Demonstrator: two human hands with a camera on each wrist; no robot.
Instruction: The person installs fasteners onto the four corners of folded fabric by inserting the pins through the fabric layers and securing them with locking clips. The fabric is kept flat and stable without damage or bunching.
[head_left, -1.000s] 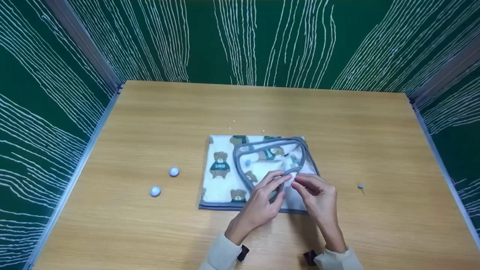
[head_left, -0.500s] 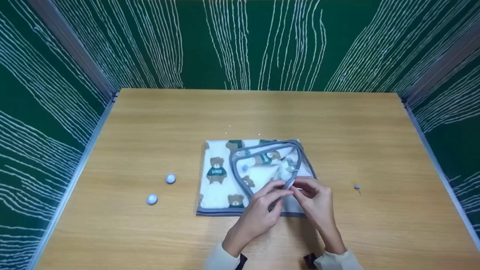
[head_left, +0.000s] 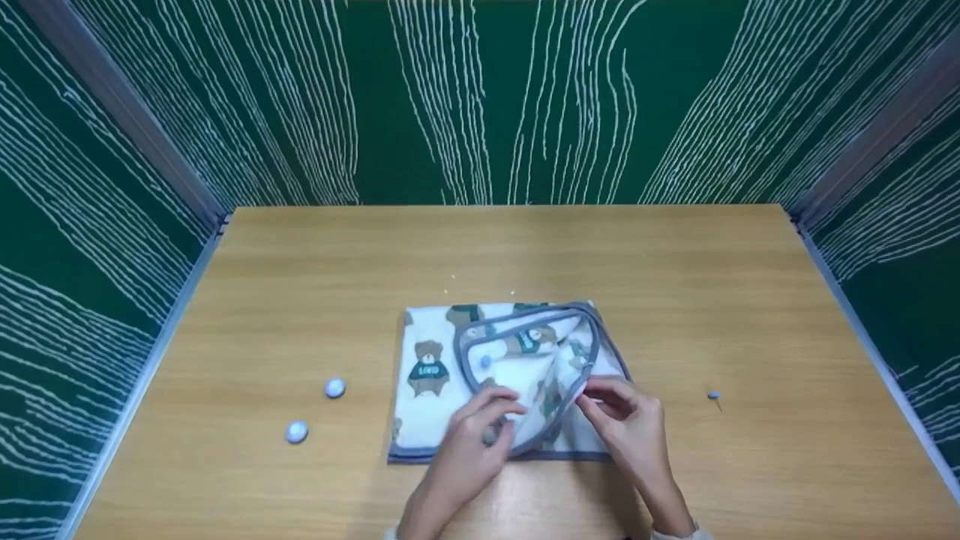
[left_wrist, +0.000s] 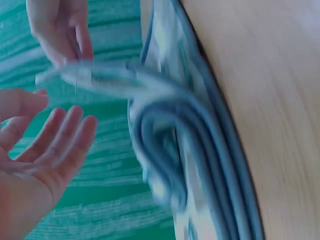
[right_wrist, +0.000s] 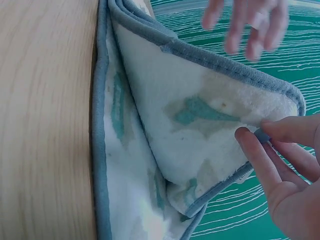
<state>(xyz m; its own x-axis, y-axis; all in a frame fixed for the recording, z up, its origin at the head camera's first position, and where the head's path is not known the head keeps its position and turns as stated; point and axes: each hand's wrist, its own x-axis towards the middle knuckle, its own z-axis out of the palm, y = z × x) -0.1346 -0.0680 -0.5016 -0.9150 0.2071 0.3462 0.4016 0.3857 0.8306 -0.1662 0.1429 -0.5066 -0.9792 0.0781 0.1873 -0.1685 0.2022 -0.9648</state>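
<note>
A folded white blanket (head_left: 427,427) with brown bears and grey-blue binding lies on the table, one corner flap lifted. At the flap's edge my right hand (head_left: 630,427) pinches a small blue-headed pin (right_wrist: 262,135) between thumb and fingertips. A thin needle point (left_wrist: 76,89) shows below the cloth in the left wrist view. My left hand (head_left: 472,442) hovers over the blanket's front part, fingers apart and holding nothing. Its spread fingers (left_wrist: 75,145) stand away from the flap. A blue dot (head_left: 486,361) sits on the blanket near the fold.
Two pale-blue round pieces (head_left: 334,388) lie on the table (head_left: 300,285) left of the blanket. Another blue-headed pin (head_left: 714,395) lies to the right. Tiny white crumbs are behind the blanket. Green, white-lined panels (head_left: 510,97) enclose the back and sides.
My left hand has come off the blanket's edge and moved left and toward me. The right hand stays at the flap with the pin. The head view has tilted, shifting the scene lower.
</note>
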